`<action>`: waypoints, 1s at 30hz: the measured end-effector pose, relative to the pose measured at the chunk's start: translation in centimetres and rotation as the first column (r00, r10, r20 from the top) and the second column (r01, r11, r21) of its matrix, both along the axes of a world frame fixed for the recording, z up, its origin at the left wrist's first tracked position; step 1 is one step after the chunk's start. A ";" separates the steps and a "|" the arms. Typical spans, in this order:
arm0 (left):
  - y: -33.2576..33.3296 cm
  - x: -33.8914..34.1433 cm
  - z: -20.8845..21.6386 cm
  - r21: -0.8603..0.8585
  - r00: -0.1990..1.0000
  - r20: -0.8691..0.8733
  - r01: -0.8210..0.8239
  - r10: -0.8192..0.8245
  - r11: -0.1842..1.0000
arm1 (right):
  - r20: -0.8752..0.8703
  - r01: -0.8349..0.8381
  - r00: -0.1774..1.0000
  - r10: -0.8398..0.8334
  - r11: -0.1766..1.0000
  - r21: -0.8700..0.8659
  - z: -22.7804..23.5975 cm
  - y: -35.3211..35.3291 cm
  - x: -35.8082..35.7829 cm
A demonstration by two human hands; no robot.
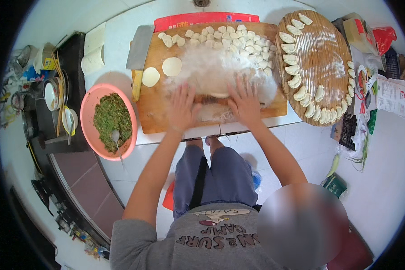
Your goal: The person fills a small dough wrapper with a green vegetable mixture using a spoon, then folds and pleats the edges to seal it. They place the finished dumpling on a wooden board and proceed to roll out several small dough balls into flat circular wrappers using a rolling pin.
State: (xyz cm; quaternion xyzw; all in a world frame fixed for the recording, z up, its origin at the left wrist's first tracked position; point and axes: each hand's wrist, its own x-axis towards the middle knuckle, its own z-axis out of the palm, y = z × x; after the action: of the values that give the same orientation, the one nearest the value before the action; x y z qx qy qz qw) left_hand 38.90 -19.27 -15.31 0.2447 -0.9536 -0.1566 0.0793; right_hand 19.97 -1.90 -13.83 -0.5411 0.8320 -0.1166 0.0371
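A floured wooden board (153,118) lies in front of me. My left hand (182,106) rests on it palm down, fingers spread, at the near edge of a broad white floury patch (220,74). To its right, my right hand (245,100) lies in the same way, fingers stretched toward the flour. Between them a pale, low shape (218,95) shows in the flour; whether it is dough or a tool I cannot tell. Two round dough wrappers (172,66) lie at the board's left. Several small dough pieces (229,38) cover its far right part. Neither hand visibly grips anything.
A cleaver (140,47) with a yellow handle lies along the board's left edge. Left of it stands a pink bowl (86,105) of green filling with a spoon (116,137). At right, a round wooden tray (319,49) bears several dumplings (292,69). Bags and boxes crowd the far right.
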 end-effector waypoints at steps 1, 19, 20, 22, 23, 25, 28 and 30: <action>-1.5 -1.8 0.2 0.003 0.999 -0.029 -0.031 0.031 1.000 | -0.037 0.024 0.999 -0.026 0.999 -0.038 -0.3 -1.8 -1.5; 0.3 -6.5 0.5 -0.198 0.870 -0.289 0.353 -0.399 0.914 | 0.334 0.015 0.942 0.019 0.995 -0.100 0.1 0.7 -2.5; 0.6 -6.9 0.9 -0.179 0.844 -0.349 0.366 -0.407 0.913 | 0.376 0.034 0.927 0.007 0.994 -0.102 0.4 1.1 -2.6; 1.0 -7.5 1.5 -0.142 0.784 -0.465 0.392 -0.411 0.909 | 0.551 0.109 0.833 -0.048 0.991 -0.077 0.3 1.9 -2.8; 1.2 -7.5 1.9 -0.097 0.777 -0.448 0.450 -0.443 0.888 | 0.671 0.164 0.736 -0.092 0.986 -0.045 0.1 2.4 -3.0; 2.0 -6.9 2.7 -0.005 0.755 -0.416 0.555 -0.507 0.832 | 0.824 0.256 0.540 -0.170 0.966 0.032 -0.5 3.4 -3.3; 3.2 -6.7 2.5 0.306 0.901 -0.317 0.392 -0.295 0.868 | 0.872 0.346 0.426 -0.240 0.934 0.088 -0.9 4.0 -4.1; 2.0 -8.0 4.1 0.669 0.986 -0.081 0.163 -0.147 0.725 | 0.803 0.392 0.531 -0.271 0.918 0.051 -0.2 4.4 -4.4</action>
State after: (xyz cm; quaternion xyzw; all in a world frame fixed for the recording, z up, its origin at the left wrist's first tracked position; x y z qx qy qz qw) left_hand 30.88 -17.24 -11.23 0.1745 -0.8485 -0.4994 -0.0171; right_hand 15.52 2.51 -14.04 -0.2643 0.8041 -0.4065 0.3441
